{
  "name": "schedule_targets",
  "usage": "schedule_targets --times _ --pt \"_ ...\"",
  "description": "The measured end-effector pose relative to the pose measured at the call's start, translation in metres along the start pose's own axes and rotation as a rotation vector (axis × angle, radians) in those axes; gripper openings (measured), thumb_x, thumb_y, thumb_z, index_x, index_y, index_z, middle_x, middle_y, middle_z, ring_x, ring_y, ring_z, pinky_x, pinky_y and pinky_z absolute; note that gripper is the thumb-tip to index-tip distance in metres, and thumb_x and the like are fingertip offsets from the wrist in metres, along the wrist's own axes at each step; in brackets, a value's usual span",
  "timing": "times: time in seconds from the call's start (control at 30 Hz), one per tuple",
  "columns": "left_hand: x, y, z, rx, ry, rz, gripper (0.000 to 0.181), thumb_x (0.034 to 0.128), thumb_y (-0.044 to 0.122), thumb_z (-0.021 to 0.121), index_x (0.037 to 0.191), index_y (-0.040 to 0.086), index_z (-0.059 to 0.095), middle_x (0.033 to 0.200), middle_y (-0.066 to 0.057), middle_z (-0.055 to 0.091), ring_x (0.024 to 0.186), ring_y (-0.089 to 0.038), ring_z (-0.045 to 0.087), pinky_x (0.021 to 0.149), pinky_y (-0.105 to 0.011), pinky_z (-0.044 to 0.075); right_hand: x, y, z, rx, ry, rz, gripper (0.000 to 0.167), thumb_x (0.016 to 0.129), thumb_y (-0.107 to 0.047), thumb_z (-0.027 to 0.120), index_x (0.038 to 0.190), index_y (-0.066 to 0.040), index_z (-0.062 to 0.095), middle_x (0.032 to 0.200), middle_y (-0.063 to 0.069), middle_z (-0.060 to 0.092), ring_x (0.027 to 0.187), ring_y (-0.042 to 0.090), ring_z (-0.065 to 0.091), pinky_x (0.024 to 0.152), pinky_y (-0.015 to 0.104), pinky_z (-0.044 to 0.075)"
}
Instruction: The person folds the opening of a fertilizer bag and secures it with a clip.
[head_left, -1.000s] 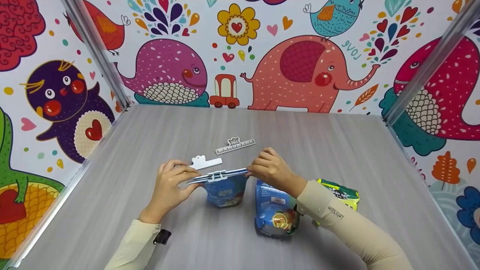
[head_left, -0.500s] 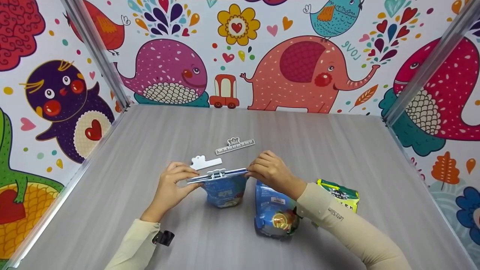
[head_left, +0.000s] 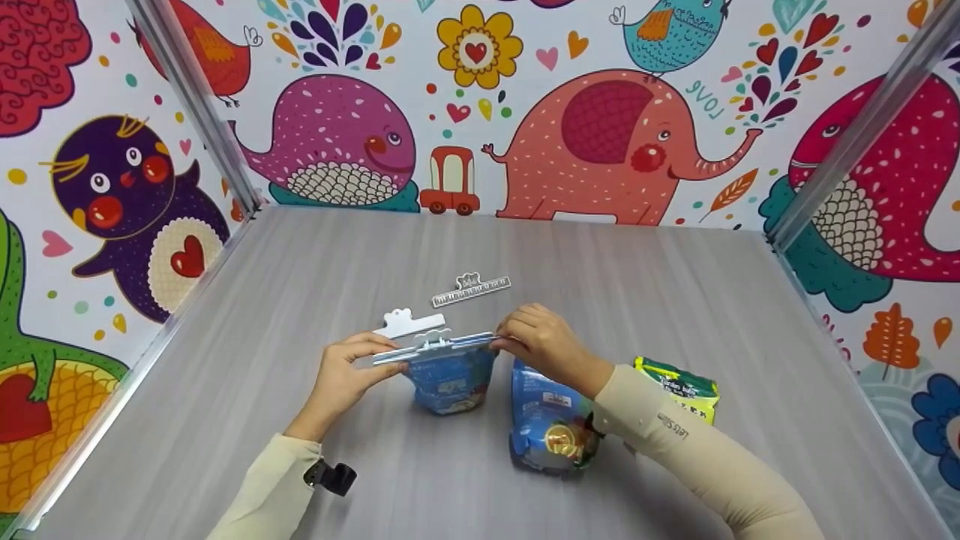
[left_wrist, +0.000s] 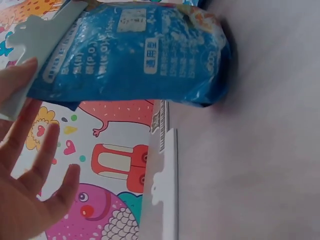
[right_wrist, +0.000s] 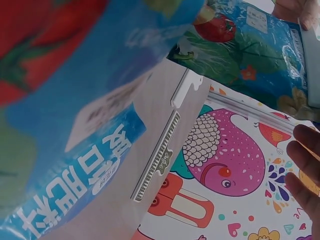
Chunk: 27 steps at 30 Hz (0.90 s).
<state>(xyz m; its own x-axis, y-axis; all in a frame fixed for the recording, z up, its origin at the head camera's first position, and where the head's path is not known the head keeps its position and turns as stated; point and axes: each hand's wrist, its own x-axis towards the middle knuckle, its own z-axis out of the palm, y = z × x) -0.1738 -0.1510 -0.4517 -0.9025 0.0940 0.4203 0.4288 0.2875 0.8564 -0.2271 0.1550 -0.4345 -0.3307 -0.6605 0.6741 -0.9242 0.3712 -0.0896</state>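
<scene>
A white clip (head_left: pixel 435 345) lies across the top edge of a small blue bag (head_left: pixel 452 381) that stands upright. My left hand (head_left: pixel 346 382) pinches the clip's left end between thumb and fingers. At its right end, my right hand (head_left: pixel 546 343) pinches the clip and bag corner. The left wrist view shows the clip (left_wrist: pixel 42 40) along the bag's (left_wrist: pixel 135 55) top, the thumb of the left hand (left_wrist: pixel 35 175) on it and other fingers spread. In the right wrist view, the right hand's (right_wrist: pixel 306 165) fingers are partly visible beside the bag (right_wrist: pixel 255 55).
Behind the bag lie a white clip (head_left: pixel 411 323) and a piano-key patterned clip (head_left: pixel 471 290). A larger blue bag (head_left: pixel 553 424) is just right of the small one, under the right forearm. A green and yellow bag (head_left: pixel 679 390) lies farther right, partly behind the sleeve.
The clip on the small bag has tilted slightly, its handle now standing farther back. Both hands keep their hold with little movement. The head view has shifted slightly.
</scene>
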Motion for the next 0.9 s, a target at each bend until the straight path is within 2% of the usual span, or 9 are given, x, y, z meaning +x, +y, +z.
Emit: schedule_targets --times 0.17,0.27,0.4,0.53,0.6,0.7,0.9 --pt "0.000 -0.002 0.002 -0.102 0.008 -0.079 0.013 0.0726 -0.009 0.082 0.082 -0.004 0.076 0.090 -0.008 0.073 0.091 -0.009 0.063 0.083 -0.022 0.049 0.001 -0.002 0.001 0.019 -0.038 0.061 0.014 0.087 -0.012 0.076 0.093 -0.004 0.067 0.088 0.005 0.069 0.081 0.017 0.064 0.074 0.030 0.055" --pt "0.000 -0.003 0.004 -0.181 0.019 -0.157 0.013 0.0734 -0.014 0.079 0.084 -0.010 0.074 0.091 -0.008 0.073 0.088 -0.010 0.064 0.076 -0.021 0.052 0.000 -0.004 0.001 0.065 -0.091 0.119 0.013 0.091 -0.011 0.072 0.097 -0.003 0.063 0.090 0.006 0.068 0.081 0.016 0.065 0.073 0.029 0.056" --pt "0.000 -0.002 0.009 -0.287 0.062 -0.307 0.013 0.0760 -0.013 0.077 0.089 -0.011 0.074 0.093 -0.008 0.073 0.086 -0.012 0.066 0.072 -0.023 0.054 0.000 -0.006 0.002 0.142 -0.167 0.207 0.011 0.097 -0.010 0.064 0.101 -0.003 0.057 0.092 0.007 0.068 0.080 0.017 0.068 0.071 0.030 0.057" --pt "-0.001 -0.002 0.015 -0.433 0.118 -0.454 0.012 0.0800 -0.011 0.073 0.090 -0.004 0.076 0.092 -0.006 0.074 0.085 -0.012 0.068 0.077 -0.025 0.055 -0.001 -0.008 0.005 0.192 -0.204 0.252 0.009 0.101 -0.010 0.056 0.102 -0.003 0.050 0.092 0.011 0.070 0.079 0.020 0.070 0.069 0.033 0.057" --pt "-0.001 -0.002 0.018 -0.513 0.148 -0.508 0.014 0.0812 -0.011 0.071 0.088 0.000 0.076 0.089 -0.006 0.073 0.081 -0.012 0.069 0.077 -0.027 0.056 -0.002 -0.009 0.006 0.217 -0.209 0.268 0.008 0.103 -0.009 0.053 0.102 -0.003 0.047 0.092 0.013 0.070 0.079 0.022 0.070 0.068 0.034 0.057" --pt "-0.002 -0.003 0.022 -0.591 0.180 -0.554 0.018 0.0814 -0.011 0.071 0.085 0.005 0.076 0.084 -0.006 0.073 0.074 -0.012 0.070 0.075 -0.029 0.057 -0.003 -0.010 0.008 0.268 -0.209 0.290 0.009 0.104 -0.008 0.049 0.100 -0.003 0.044 0.091 0.016 0.070 0.079 0.026 0.071 0.066 0.036 0.057" --pt "-0.005 -0.003 0.026 -0.639 0.203 -0.588 0.019 0.0841 -0.009 0.067 0.084 0.008 0.076 0.080 -0.008 0.074 0.071 -0.015 0.072 0.070 -0.034 0.058 -0.004 -0.012 0.009 0.306 -0.222 0.351 0.010 0.105 -0.010 0.045 0.100 -0.003 0.041 0.091 0.017 0.069 0.081 0.027 0.071 0.068 0.038 0.058"
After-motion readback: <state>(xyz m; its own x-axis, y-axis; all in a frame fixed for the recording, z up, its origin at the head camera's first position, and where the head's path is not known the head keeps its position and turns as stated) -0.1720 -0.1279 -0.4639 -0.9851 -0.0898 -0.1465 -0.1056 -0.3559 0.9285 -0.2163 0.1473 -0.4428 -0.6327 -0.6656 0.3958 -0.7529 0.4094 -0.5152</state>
